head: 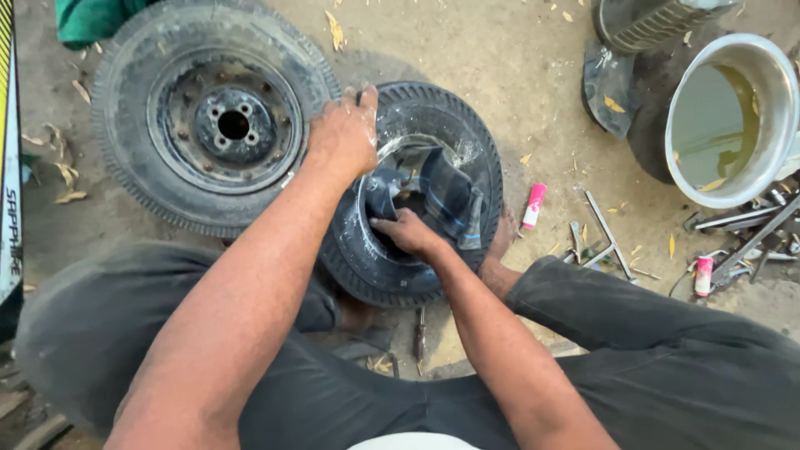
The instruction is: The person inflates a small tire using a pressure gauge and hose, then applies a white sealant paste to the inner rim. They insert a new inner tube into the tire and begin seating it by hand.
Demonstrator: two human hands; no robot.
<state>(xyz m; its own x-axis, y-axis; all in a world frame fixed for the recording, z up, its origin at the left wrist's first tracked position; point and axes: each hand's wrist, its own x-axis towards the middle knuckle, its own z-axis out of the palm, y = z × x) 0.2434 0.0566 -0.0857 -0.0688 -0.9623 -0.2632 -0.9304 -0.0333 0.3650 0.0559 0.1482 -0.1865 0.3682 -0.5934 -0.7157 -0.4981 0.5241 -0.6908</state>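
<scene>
A small black tyre (454, 125) stands tilted on the dirt floor between my knees, its wall wet and shiny. My left hand (343, 137) grips its upper left edge. My right hand (406, 232) reaches into the tyre's opening, fingers pressed on the folded black inner tube (446, 190) that sits inside. The fingertips of the right hand are hidden in the tube folds.
A larger tyre on a rusty wheel rim (208, 117) lies at the left, touching the small tyre. A metal basin of water (725, 117) stands at the right. A pink tube (533, 206), metal tools (608, 242) and a screwdriver (421, 333) lie on the ground.
</scene>
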